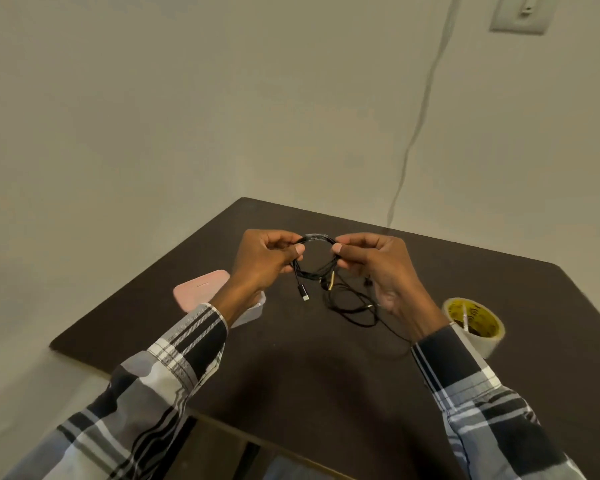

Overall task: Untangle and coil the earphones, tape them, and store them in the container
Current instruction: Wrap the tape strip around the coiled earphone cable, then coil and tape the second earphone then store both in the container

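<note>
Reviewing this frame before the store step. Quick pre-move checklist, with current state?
1. Coil held on both sides: ok. Left hand and right hand each pinch the coiled earphones.
2. Tape on coil: ok, a clear strip sits at the top of the loop; whether it wraps fully, cannot tell.
3. Loose ends tucked: not ok. The plug dangles below the coil.
4. All earphones coiled: not ok. A loose black cable lies on the table.
5. Container open: cannot tell. The left arm partly hides the container; the pink lid sits beside it.
6. Tape roll in reach: ok.
</note>
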Motion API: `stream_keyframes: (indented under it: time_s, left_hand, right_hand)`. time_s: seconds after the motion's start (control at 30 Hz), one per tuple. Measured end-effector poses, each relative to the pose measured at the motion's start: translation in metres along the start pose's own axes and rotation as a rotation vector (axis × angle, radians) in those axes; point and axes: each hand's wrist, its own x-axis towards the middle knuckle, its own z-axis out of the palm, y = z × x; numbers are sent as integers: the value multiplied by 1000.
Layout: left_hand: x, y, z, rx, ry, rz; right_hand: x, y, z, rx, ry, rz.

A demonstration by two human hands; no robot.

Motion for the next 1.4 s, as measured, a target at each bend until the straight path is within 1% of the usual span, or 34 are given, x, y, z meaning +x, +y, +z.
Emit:
stream_keyframes:
  time_s: [0.13, 0.3, 0.47, 0.6, 0.73, 0.9, 1.0, 1.13, 1.2, 1.3, 1.4]
  left_hand:
    - [-1, -4, -37, 57, 119, -3]
    - [-8, -19, -82, 80, 294, -41]
    - [-15, -39, -97, 96, 413, -66]
    - [-17, -49, -97, 112, 465, -103]
    - [-22, -54, -98, 309, 426, -88]
    - [-23, -49, -103, 610, 238, -38]
    - [-23, -45, -105, 734, 179, -30]
    - [-23, -42, -105, 891, 84, 1]
    - [-23, -42, -106, 940, 51, -23]
    - [-21, -43, -106, 1035, 44, -53]
    - [-21, -45, -104, 1107, 60, -32]
  right_hand:
    - [9, 12, 44, 118, -60, 114]
    - [15, 34, 101, 171, -117, 222]
    - [20, 56, 129, 102, -116, 230]
    - [20, 68, 133, -26, -122, 169]
    - [18, 73, 129, -309, -143, 56]
    - [20, 70, 124, -728, -176, -117]
    - [19, 67, 126, -923, -220, -191]
    - [20, 65, 124, -1046, -260, -227]
    - [21, 65, 123, -1072, -292, -236]
    - [24, 66, 123, -1119, -343, -279]
    - [24, 72, 125, -1223, -367, -388]
